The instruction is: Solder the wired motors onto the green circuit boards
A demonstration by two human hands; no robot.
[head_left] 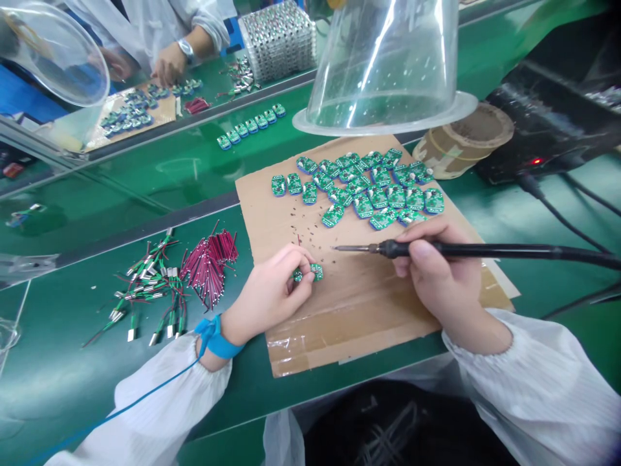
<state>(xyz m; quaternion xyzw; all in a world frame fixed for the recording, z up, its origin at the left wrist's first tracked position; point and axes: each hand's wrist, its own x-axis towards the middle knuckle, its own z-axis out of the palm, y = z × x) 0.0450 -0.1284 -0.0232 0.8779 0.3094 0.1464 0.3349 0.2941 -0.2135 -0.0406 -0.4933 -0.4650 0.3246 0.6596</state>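
Note:
My right hand (446, 278) is closed round the black handle of a soldering iron (490, 251), whose thin metal tip points left above the cardboard sheet (359, 304). Left of that tip, my left hand (272, 285) pinches at a small green circuit board (317, 272) on the cardboard, its fingers hiding part of the board. A short dark red wire (299, 240) sticks up by those fingertips. Iron tip and board are apart. Behind both hands lies a group of similar green boards (363, 206) with blue undersides.
Left of the cardboard lie red wires (208, 265) and metal parts with green leads (150, 278). A clear plastic hood (383, 71) hangs above the boards. A cardboard ring (466, 139) stands at right. Several boards (251, 125) line the belt; across it is a co-worker's hand (169, 65).

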